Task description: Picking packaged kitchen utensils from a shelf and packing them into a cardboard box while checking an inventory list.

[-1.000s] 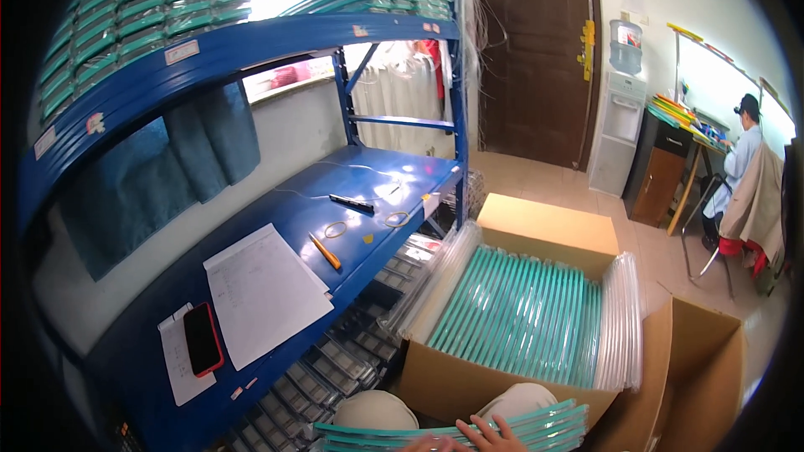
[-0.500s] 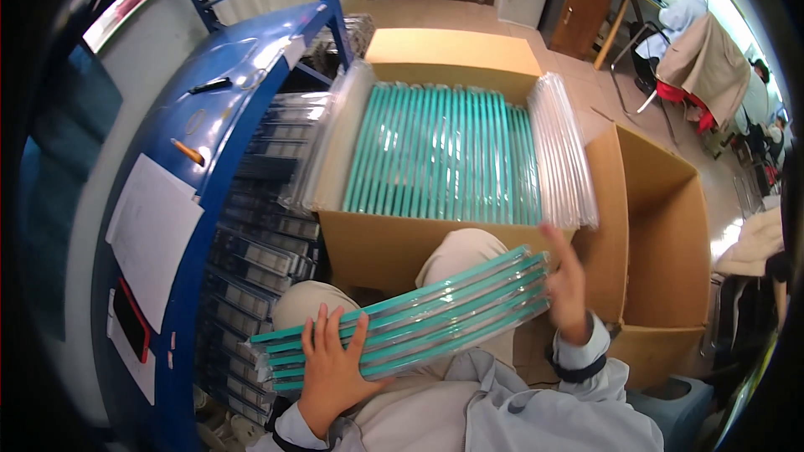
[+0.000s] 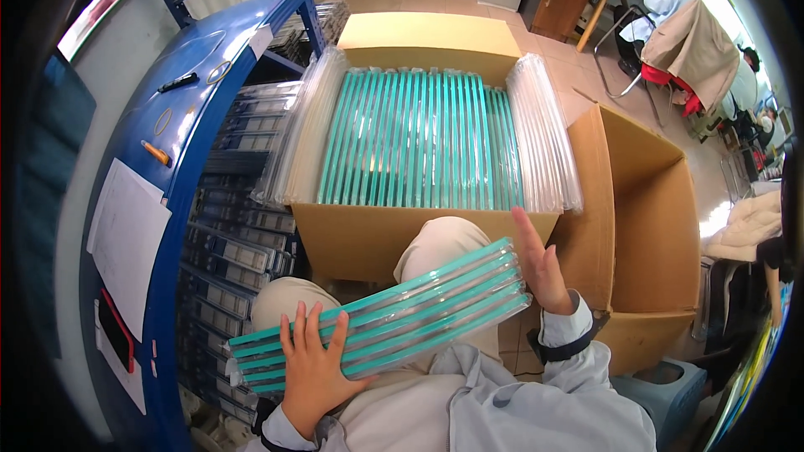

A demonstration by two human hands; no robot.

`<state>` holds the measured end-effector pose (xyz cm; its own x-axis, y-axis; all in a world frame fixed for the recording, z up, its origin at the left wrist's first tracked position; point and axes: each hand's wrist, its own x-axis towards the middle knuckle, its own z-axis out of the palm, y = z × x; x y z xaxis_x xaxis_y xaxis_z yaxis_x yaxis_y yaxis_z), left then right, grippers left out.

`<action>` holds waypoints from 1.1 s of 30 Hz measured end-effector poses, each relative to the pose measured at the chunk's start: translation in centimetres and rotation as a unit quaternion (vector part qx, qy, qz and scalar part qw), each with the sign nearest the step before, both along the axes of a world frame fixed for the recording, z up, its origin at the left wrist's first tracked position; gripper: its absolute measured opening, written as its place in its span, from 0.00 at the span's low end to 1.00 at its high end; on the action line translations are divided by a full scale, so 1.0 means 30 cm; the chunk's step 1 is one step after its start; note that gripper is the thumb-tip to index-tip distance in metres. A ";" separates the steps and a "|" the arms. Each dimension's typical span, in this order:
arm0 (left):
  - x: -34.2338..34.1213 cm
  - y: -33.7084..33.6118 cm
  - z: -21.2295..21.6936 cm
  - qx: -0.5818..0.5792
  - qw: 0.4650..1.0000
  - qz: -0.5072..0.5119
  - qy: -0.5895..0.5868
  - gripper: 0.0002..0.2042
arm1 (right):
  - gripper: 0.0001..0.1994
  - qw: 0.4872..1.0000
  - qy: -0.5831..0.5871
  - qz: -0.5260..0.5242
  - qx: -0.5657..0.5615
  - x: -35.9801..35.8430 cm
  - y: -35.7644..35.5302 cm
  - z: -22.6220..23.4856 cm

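Resting spread left fingers (image 3: pixel 313 331) on the green strips (image 3: pixel 410 311) beneath, holding right fingers (image 3: pixel 528 243) open beside one end — probably light, stiff, slippery in clear wrap (image 3: pixel 234 372) — best gripped around both ends.

We take this for a small packing workshop: a carton (image 3: pixel 356 238) stands packed with wrapped teal strips (image 3: pixel 410 138), a second carton (image 3: pixel 649 238) gapes beside it, and we see more wrapped packs (image 3: pixel 228 259) piled below a blue metal shelf (image 3: pixel 126 141) that bears papers (image 3: pixel 134 243) and a pen (image 3: pixel 177 82). Farther off we make out people (image 3: pixel 668 3) seated at the right, one of them at a cluttered desk (image 3: pixel 597 12).
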<state>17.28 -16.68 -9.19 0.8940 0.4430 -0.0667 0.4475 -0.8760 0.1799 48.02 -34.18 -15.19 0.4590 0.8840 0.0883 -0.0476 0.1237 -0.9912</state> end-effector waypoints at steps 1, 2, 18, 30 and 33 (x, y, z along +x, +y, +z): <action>0.007 0.003 -0.003 0.000 1.000 0.002 0.001 0.53 | 0.40 0.999 -0.050 -0.010 0.015 -0.001 0.013 0.013; 0.016 0.006 -0.006 -0.005 1.000 0.002 0.007 0.53 | 0.43 0.996 -0.062 0.034 -0.061 -0.023 0.024 0.015; 0.008 0.006 0.007 -0.031 0.999 0.018 -0.036 0.49 | 0.54 0.689 -0.639 0.327 -0.103 -0.291 0.286 0.201; -0.026 0.023 -0.024 -0.027 0.997 -0.042 -0.053 0.45 | 0.49 0.709 -0.634 0.292 -0.096 -0.339 0.228 0.193; -0.016 0.005 0.011 0.000 0.998 -0.022 -0.057 0.42 | 0.50 0.727 -0.613 0.287 -0.116 -0.314 0.229 0.223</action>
<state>16.80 -16.54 -8.87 0.9143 0.4034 0.0373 0.3853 -0.8943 0.2277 38.58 -27.29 -8.51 -0.2900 0.9550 -0.0617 0.9109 0.2556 -0.3239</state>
